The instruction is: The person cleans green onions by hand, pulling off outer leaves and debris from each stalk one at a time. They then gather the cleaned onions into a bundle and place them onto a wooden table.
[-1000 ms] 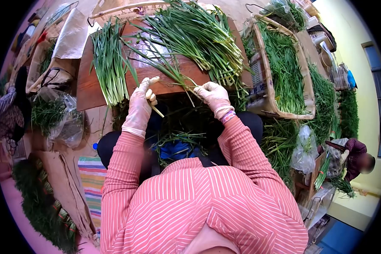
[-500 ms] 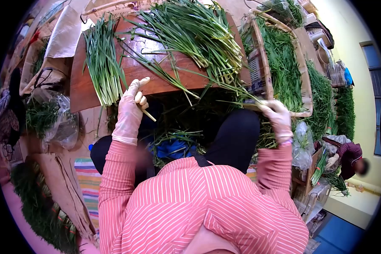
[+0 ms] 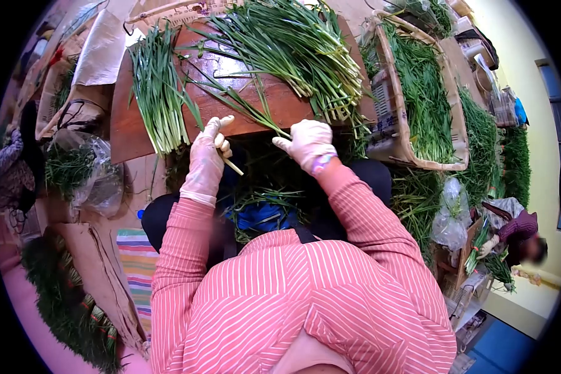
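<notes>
The brown wooden table (image 3: 296, 112) occupied the upper center of the frame. The larger pile of green stalks (image 3: 296, 56) lay at its upper right, leaves long, flat and dark, stem ends pale. The smaller pile (image 3: 159, 93) lay at its left, stem ends pointing down-frame past the edge. The right hand (image 3: 308, 143), gloved, was at the front edge, fingers curled; whether it pinched anything could not be determined. The left hand (image 3: 209, 156), gloved, had its fingers curled around a short pale stalk (image 3: 234, 167). Loose stalks (image 3: 246, 107) lay between the piles.
</notes>
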Demonstrator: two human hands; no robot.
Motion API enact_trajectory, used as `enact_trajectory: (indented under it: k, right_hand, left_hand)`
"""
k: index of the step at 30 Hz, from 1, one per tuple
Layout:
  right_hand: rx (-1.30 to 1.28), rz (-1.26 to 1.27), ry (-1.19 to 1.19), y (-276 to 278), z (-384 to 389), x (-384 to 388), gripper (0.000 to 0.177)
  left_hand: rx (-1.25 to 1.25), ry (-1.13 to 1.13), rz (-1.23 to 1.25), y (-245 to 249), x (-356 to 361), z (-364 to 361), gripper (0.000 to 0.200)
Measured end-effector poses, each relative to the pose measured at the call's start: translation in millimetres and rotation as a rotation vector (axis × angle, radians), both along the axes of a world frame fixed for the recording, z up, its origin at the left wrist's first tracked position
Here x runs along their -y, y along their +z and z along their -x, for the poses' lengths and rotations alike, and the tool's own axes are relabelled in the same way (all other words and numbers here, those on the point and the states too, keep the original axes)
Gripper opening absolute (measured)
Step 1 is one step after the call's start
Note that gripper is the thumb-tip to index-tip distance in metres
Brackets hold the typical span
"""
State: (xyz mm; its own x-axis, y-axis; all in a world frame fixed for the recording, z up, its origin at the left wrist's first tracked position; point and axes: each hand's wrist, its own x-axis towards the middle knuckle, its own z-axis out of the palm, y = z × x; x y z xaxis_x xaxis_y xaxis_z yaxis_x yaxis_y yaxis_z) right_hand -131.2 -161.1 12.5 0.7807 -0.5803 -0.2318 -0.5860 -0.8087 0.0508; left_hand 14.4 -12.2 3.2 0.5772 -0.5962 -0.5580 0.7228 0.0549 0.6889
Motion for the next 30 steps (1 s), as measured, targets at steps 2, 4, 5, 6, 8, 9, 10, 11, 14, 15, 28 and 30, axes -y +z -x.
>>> enact_trajectory:
  k: [2,4,5,6,8,9,10,11,14,15,28,30]
  right_hand:
    - [0.045,-0.065,-0.019,-23,-14,-1,0.045]
    - [0.096,-0.121,-0.005,-18,-16,-8,0.032]
    - [0.149,-0.137,0.018,-14,-13,-15,0.031]
    - [0.200,-0.155,0.039,-8,-9,-23,0.031]
    - [0.503,-0.214,0.135,-8,0,-40,0.032]
    - [0.480,-0.268,0.154,-2,0,-48,0.033]
    - [0.458,-0.321,0.172,4,-1,-56,0.034]
    - [0.501,-0.511,0.134,2,0,-62,0.034]
    - [0.496,-0.723,0.017,-1,3,-71,0.036]
    - [0.433,-0.833,-0.038,6,6,-72,0.037]
    - [0.362,-1.149,-0.330,-61,-30,-34,0.040]
    - [0.225,-0.567,-0.021,-77,-15,-48,0.026]
  left_hand:
    - [-0.005,0.005,-0.023,-6,0,0,0.036]
    - [-0.037,0.001,-0.079,-14,-1,-1,0.036]
    - [-0.046,-0.027,-0.095,-17,-2,0,0.038]
    - [-0.058,-0.055,-0.112,-16,-1,2,0.040]
    - [-0.122,-0.127,-0.163,-11,2,6,0.043]
    - [-0.134,-0.154,-0.131,-11,2,8,0.041]
    - [-0.145,-0.181,-0.099,-11,2,10,0.040]
    - [-0.146,-0.180,-0.100,-12,0,9,0.040]
    - [-0.026,-0.221,0.013,-15,-7,4,0.037]
    - [-0.012,-0.178,-0.011,-13,-7,5,0.036]
    - [-0.092,0.038,0.143,-1,-6,-15,0.034]
    - [-0.116,0.002,0.288,-18,-13,-26,0.035]
